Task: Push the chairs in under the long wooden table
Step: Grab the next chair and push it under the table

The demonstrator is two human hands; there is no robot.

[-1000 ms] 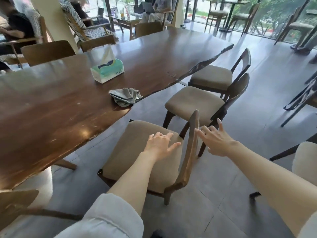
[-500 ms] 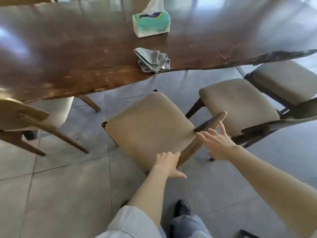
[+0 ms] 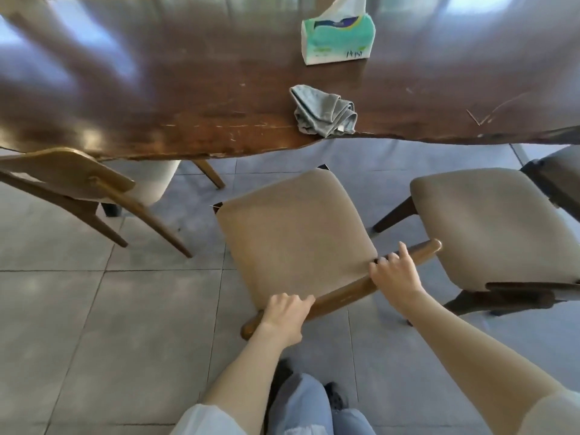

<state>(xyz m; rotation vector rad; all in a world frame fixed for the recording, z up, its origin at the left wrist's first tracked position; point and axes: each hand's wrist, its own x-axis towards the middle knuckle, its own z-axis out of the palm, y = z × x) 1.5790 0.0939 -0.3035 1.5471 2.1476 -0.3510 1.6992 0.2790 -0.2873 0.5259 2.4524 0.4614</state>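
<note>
Both hands grip the curved wooden top rail of the tan-cushioned wooden chair at the centre of the view: the left hand is wrapped around the rail near its 7 o'clock end, and the right hand closes over it nearer the 2 o'clock end, its index finger lying along the wood. This chair stands skewed on the grey tiled floor, its seat clear of the long dark-brown wooden table that fills the 12 o'clock half. A second tan-cushioned chair sits at 3 o'clock, also out from the table. At 9 o'clock a lighter wooden chair seems partly tucked under the table edge, though blur makes that uncertain. On the tabletop a crumpled grey cloth lies at the near edge, with a green-and-white tissue pack beyond it toward 12 o'clock.
</note>
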